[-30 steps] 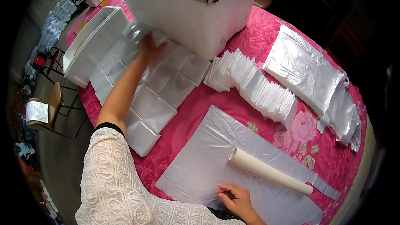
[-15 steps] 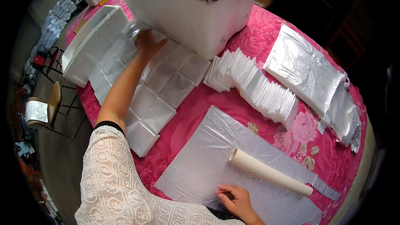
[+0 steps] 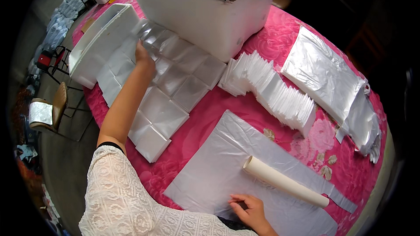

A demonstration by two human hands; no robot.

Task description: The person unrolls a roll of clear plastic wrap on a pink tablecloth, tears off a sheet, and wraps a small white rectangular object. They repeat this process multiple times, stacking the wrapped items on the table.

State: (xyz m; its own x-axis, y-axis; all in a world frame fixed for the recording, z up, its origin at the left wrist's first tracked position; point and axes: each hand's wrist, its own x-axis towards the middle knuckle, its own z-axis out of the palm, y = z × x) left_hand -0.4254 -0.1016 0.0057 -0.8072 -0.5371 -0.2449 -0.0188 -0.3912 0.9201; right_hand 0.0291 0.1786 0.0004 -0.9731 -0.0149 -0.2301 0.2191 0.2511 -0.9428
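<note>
Rows of clear plastic packets [image 3: 164, 107] lie in a block on the far left of the table. My left hand [image 3: 145, 59] is over their far part, its thumb side showing and the other fingers hidden, so I cannot tell if it grips a packet. My right hand [image 3: 249, 212] rests low over a flat silvery plastic sheet [image 3: 205, 166], fingers loosely bent, thumb apart, nothing visible in it. A cream cardboard tube [image 3: 284, 181] lies across that sheet, to the right of my right hand.
A big white foam box [image 3: 201, 22] with a metal-topped lid stands at the back, a long white foam box [image 3: 103, 43] beside the packets. Stacked folded white packets [image 3: 269, 91] and silvery bags [image 3: 321, 70] lie right on the pink flowered cloth [image 3: 197, 135]. A chair [image 3: 57, 105] stands left.
My left hand has drawn back slightly toward me and turned; its spread fingers are now hidden. The view has shifted a little. My right hand has stayed in place.
</note>
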